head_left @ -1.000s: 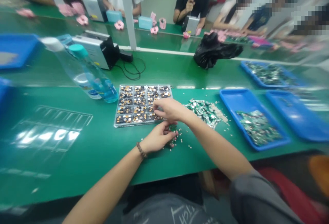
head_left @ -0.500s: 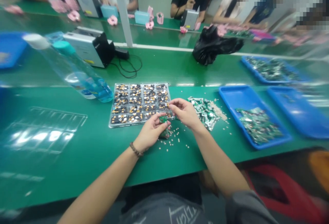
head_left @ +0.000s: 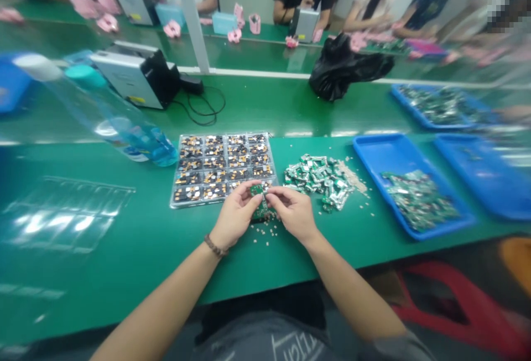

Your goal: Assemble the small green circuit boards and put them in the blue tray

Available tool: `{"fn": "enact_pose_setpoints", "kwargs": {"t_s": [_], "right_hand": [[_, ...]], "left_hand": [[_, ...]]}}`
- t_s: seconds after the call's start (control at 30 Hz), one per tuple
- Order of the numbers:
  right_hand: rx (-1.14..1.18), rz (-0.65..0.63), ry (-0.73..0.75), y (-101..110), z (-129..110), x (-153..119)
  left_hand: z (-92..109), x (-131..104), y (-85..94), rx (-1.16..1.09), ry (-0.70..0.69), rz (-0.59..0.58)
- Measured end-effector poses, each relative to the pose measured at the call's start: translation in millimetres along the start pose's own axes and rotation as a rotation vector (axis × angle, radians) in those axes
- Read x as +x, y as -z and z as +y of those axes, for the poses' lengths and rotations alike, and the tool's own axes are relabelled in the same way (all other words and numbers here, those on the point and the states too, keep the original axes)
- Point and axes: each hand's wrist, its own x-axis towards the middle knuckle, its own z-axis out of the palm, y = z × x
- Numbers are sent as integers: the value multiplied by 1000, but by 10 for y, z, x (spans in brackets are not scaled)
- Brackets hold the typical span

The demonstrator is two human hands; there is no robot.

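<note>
Green printed circuit board (head_left: 256,189), by the clear plastic compartment tray's (head_left: 199,204) near right corner, sits pinched in the nearly closed left hand (head_left: 233,216). The right hand's (head_left: 297,213) fingertips nearly meet beside it, contents unclear; light, steady edge pressure suits it.

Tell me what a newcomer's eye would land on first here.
Probably the left hand and right hand, meeting at a small green board near the centre. Beyond sits a clear compartmented tray of tiny parts. To its right lie a heap of green boards and, further right, blue trays.
</note>
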Motion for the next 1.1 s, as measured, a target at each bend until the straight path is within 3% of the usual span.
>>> {"fn": "enact_pose_setpoints", "kwargs": {"t_s": [0.63, 1.1], "right_hand": [[-52, -11, 46, -26, 79, 18], [35, 6, 52, -59, 104, 0]], "left_hand": [[-13, 6, 15, 100, -23, 5], [-18, 13, 17, 149, -35, 31]]}}
